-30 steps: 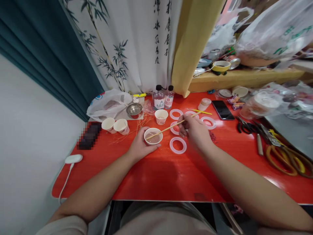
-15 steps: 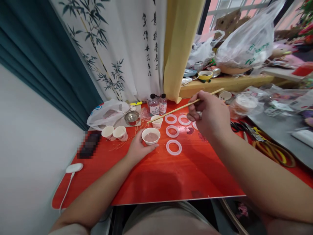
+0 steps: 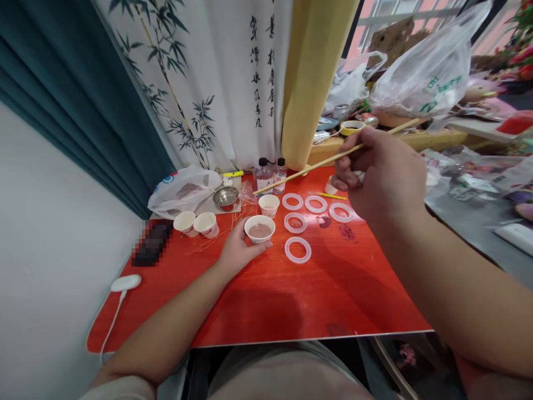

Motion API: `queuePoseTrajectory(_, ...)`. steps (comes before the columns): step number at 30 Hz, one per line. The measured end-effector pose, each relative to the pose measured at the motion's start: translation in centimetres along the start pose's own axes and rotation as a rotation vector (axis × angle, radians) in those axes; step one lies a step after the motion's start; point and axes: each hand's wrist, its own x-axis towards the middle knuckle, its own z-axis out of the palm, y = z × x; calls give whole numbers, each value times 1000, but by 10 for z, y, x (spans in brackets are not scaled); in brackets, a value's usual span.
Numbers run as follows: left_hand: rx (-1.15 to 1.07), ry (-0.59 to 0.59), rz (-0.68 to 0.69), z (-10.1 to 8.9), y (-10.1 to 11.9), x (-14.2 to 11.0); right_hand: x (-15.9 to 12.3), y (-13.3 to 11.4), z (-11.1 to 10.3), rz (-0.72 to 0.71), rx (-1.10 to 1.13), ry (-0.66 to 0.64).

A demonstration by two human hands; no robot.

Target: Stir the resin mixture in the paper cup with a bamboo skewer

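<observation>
My left hand is closed around a white paper cup with pinkish-brown liquid in it. A long thin wooden chopstick is pinched in my right hand, its tip raised above another paper cup just behind the held one. Several translucent ring molds lie on the red table to the right of the cups. Behind them stand two dark-capped bottles, the bottle marked A and the bottle marked B.
Two more paper cups stand at left, near a small metal bowl and a plastic bag. A charger with a white cable sits at the red table's left edge. A yellow tool lies behind the molds. Clutter fills the right side.
My right hand has lifted the chopstick and moved away, up and to the right, uncovering a ring mold and the yellow tool. My left hand still holds the cup in nearly the same place.
</observation>
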Motion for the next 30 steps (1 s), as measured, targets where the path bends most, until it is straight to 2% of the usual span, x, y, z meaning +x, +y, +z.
queuePoseTrajectory(5,14,-1,31,-1,-6,3,2,-7,5,-8,-16,35)
queuePoseTrajectory(12,13,8,-2,0,-2,3,3,-11,4,-35,-3,-8)
queuePoseTrajectory(30,27,20,7,3,-3,4,0,-19,2,-25,26,-9)
